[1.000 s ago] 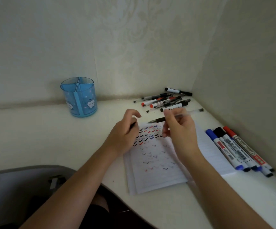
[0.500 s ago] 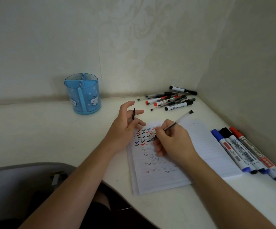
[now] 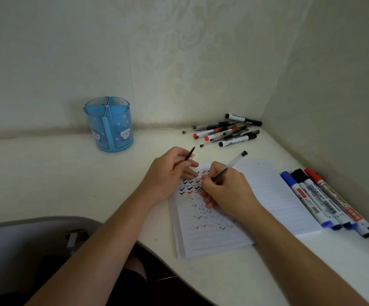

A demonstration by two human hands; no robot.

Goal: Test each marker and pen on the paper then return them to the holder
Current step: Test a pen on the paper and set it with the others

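The blue holder (image 3: 109, 127) is standing upright at the back left of the counter (image 3: 57, 173), against the wall, well apart from the rest. The left hand (image 3: 168, 173) is resting at the top left edge of the paper (image 3: 267, 184), its fingers curling around a small black pen cap (image 3: 189, 153) that is pointing up and away. Just beside it, the right hand (image 3: 225, 193) is gripping a clear-barrelled pen (image 3: 234, 162) in a writing hold, its tip pressing down among the rows of black, red and blue check marks. A loose pile of pens and markers (image 3: 225, 132) is lying at the back corner. Four capped markers (image 3: 324, 199) are lying side by side along the paper's right edge.
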